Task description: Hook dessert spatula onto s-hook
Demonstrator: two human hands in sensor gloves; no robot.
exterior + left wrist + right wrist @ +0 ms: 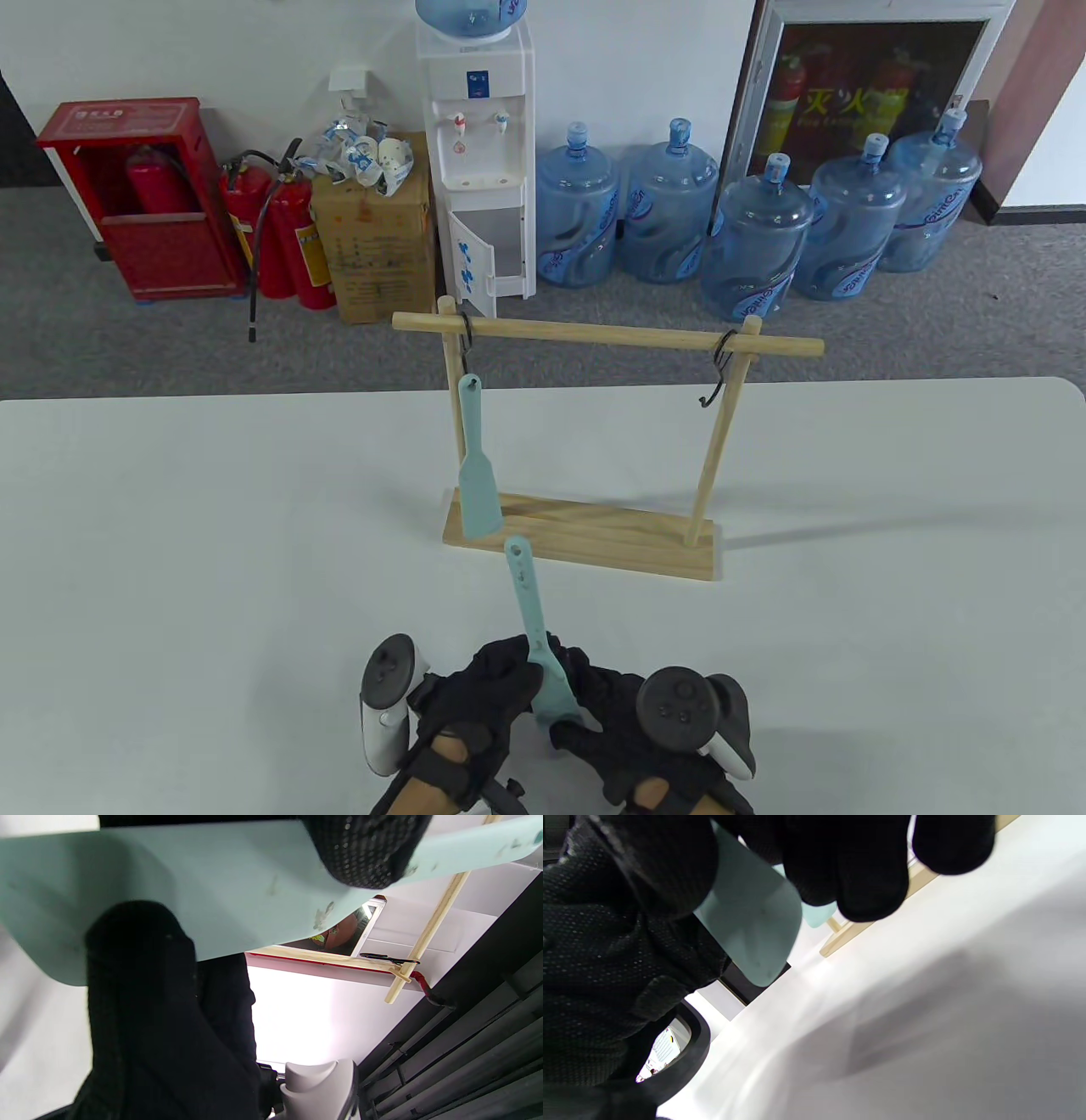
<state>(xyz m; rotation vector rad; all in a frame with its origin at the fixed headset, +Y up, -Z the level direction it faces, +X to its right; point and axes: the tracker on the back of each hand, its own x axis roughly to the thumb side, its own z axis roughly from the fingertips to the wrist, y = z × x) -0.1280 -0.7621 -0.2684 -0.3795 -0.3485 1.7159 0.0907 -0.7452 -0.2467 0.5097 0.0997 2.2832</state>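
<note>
A teal dessert spatula (537, 638) is held above the table near its front edge, handle pointing toward the rack. My left hand (488, 688) and my right hand (598, 709) both hold it at the blade end. The blade fills the left wrist view (212, 887) and shows in the right wrist view (753, 916). A wooden rack (594, 340) stands mid-table. Its right s-hook (719, 369) hangs empty. Its left s-hook (466, 338) carries a second teal spatula (475, 463).
The rack's wooden base (585, 543) lies just beyond the held spatula's handle tip. The white table (212, 552) spreads to both sides. Beyond it stand a water dispenser (479, 153), several water bottles and fire extinguishers.
</note>
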